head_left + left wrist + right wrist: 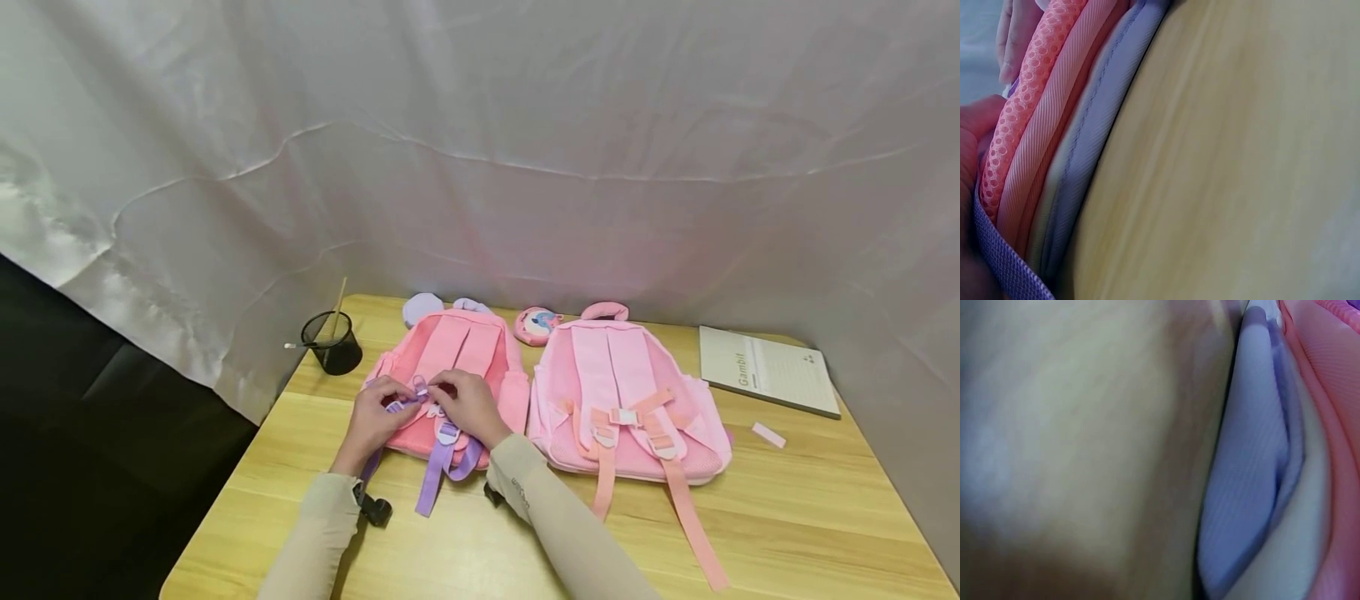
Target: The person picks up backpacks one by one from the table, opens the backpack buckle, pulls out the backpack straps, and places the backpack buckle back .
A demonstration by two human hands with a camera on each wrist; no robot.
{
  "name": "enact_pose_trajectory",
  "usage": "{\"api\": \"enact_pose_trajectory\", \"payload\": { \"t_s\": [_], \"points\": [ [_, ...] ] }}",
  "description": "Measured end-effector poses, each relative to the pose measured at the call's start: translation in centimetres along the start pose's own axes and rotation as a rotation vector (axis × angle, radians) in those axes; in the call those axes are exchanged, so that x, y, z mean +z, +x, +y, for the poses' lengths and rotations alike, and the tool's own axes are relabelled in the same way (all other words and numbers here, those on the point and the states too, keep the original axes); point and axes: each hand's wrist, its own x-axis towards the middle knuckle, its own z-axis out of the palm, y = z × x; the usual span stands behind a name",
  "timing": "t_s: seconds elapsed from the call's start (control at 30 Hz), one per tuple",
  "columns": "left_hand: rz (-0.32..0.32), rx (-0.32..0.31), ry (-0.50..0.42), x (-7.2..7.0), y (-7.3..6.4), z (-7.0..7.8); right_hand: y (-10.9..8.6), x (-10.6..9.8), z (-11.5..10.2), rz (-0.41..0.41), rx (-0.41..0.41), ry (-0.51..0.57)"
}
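A silvery-grey curtain backed a wood-grained table, where a light pink backpack lay straps-up at 3 o'clock from a coral pink backpack. A notepad sat between 2 and 3 o'clock of the lighter bag. Over the coral bag, a person's left hand, at 8 o'clock, and right hand, between 3 and 4 o'clock, pinched purple webbing between thumb and fingers at a small whitish clip, left of the bag's middle; exactly which part each fingertip held could not be told. A black mesh cup stood between 9 and 10 o'clock of the bag. The gravest risk, in judgement, lay in the webbing: a twist in it could have set the clip crooked, and the crowding fingers could have hidden the fault. A loose purple strap, hanging at 6 o'clock, and a side strap running close by the left hand might have snagged as the arms moved, and one uneven tug could have dragged the soft bag askew.
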Motion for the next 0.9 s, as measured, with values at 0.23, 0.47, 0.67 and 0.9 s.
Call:
{"api": "enact_pose_trajectory", "payload": {
  "t_s": [0.23, 0.47, 0.67, 0.9],
  "points": [
    [-0.006, 0.026, 0.088, 0.4, 0.2, -1.2, -0.1, -0.1, -0.1, -0.002, -0.002, 0.005],
    [-0.001, 0.048, 0.093, 0.4, 0.1, -1.2, -0.1, -0.1, -0.1, -0.008, -0.008, 0.036],
    [-0.018, 0.063, 0.097, 0.3, 0.1, -1.1, -0.1, -0.1, 0.1, 0.012, -0.011, 0.104],
    [-0.011, 0.058, 0.129, 0.5, 0.1, -0.9, -0.1, -0.1, 0.2, 0.020, 0.001, 0.143]
  ]
}}
